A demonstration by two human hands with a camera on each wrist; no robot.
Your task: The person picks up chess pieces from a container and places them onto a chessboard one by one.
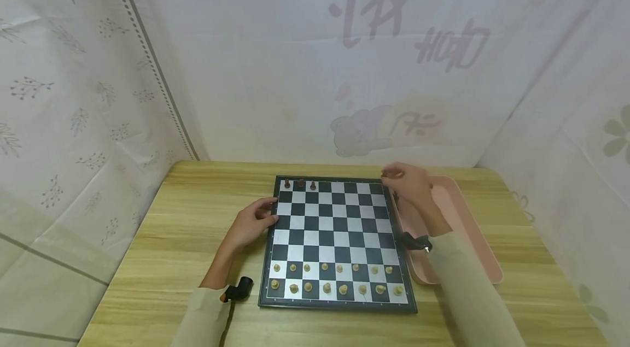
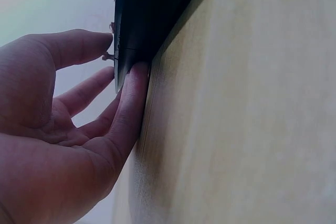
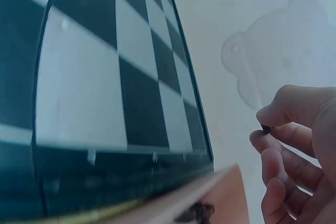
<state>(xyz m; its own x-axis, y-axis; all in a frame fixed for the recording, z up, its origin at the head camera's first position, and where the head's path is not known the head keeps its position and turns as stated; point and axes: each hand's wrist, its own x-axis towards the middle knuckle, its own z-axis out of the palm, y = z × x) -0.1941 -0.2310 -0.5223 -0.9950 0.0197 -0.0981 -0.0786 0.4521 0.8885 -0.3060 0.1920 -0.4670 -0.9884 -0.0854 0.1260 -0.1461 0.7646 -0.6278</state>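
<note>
The backdrop [image 1: 275, 90] bears pinkish lettering [image 1: 451, 45], legible only as "HO"

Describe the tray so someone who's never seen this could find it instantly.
On the pale wooden table, find the black and white checkered chessboard. To its right lies the shallow rectangular pink tray, partly hidden by the beige right sleeve; its plain pink sets it apart from the chessboard.
</note>
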